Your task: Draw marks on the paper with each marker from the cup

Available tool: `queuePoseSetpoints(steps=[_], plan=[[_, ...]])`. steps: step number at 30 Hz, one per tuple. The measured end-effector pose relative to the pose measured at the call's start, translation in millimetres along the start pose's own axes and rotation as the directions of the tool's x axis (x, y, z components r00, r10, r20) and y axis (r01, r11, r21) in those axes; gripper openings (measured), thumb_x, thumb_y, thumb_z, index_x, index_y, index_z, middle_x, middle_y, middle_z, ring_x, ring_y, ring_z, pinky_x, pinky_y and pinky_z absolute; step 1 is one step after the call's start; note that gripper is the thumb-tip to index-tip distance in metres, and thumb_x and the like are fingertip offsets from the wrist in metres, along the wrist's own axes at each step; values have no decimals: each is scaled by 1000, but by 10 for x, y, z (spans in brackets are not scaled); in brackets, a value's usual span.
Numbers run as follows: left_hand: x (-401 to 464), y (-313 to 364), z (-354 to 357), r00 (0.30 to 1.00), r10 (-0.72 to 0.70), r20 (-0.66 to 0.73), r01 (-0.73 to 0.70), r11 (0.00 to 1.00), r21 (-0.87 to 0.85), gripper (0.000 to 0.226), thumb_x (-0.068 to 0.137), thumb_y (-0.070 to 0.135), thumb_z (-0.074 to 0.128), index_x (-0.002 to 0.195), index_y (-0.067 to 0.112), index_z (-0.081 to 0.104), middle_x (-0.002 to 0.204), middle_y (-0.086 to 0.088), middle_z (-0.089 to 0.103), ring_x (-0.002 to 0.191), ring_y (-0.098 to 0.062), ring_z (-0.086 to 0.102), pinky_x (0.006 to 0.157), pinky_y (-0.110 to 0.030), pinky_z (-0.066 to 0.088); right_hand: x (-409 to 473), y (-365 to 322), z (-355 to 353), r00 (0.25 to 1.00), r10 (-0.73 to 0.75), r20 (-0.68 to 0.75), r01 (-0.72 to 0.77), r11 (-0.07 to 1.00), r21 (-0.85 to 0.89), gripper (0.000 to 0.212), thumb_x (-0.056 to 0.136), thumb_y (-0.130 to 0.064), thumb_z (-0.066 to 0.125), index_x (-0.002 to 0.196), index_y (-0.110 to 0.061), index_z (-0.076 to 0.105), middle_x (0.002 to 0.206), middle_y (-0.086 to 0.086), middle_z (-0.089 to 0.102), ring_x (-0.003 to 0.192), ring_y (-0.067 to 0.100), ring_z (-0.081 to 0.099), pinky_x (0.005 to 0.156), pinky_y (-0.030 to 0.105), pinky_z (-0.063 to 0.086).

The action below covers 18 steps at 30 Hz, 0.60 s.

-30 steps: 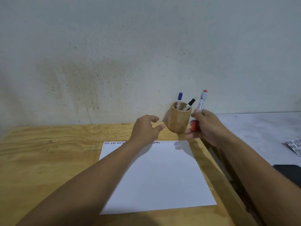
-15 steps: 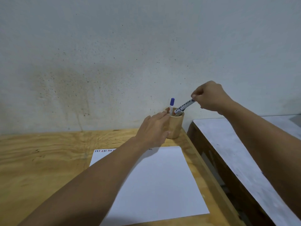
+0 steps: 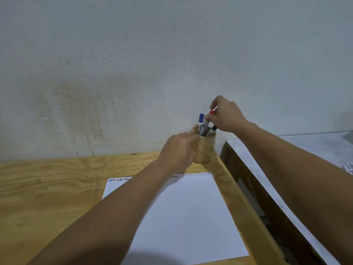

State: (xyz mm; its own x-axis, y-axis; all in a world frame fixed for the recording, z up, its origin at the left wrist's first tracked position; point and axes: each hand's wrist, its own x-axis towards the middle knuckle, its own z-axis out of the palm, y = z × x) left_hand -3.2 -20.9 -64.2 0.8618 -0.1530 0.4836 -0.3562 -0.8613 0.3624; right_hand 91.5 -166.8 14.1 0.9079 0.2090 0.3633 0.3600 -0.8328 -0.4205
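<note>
The wooden cup [image 3: 204,150] at the table's [image 3: 47,188] back edge is steadied by the left hand [image 3: 176,150]. The red marker [image 3: 207,121] is pinched by the right hand [image 3: 226,116], apparently mid-swap. Next, another marker must be drawn toward the paper [image 3: 191,217].

Head view, down over table [image 3: 47,188]

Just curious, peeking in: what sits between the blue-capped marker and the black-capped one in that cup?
In the head view, the red-capped marker stands between the blue-capped marker and black-capped marker in the wooden cup, the right hand pinching its top.
</note>
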Motion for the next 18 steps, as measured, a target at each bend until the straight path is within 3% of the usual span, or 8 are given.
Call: queuePoseSetpoints(steps=[4,8,15,18], plan=[[-8,-16,5,1000,-12,23,13,1000,-11,57,81,9,66,135,12,49,145,-8,48,131,-26,46,111,-41,36,-16,59,90,999,10,-38,-10,1000,-2,28,80,-35,78,97,-15,67,90,5,73,76,22,67,78,42,59],[-19,-4,-16,999,-23,43,23,1000,2,59,82,11,67,137,14,45,147,-5,45,133,-24,43,111,-39,35,-37,113,167,998,25,-49,-22,997,75,24,84,-30,74,101,-14,71,93,8,77,72,18,67,74,34,58],[-30,31,-50,984,-50,171,44,998,42,75,79,15,70,144,16,32,155,-4,32,133,-28,42,107,-46,39,-90,176,158,998,61,4,-61,985,161,30,91,-26,65,119,-13,65,104,10,76,91,24,71,83,31,52],[-47,8,-52,968,-78,239,65,996,60,85,81,24,69,148,20,16,160,-2,15,143,-23,26,114,-52,26,-178,204,97,997,82,-11,-79,978,191,43,90,-30,67,128,-12,60,122,10,70,106,27,67,89,34,50]])
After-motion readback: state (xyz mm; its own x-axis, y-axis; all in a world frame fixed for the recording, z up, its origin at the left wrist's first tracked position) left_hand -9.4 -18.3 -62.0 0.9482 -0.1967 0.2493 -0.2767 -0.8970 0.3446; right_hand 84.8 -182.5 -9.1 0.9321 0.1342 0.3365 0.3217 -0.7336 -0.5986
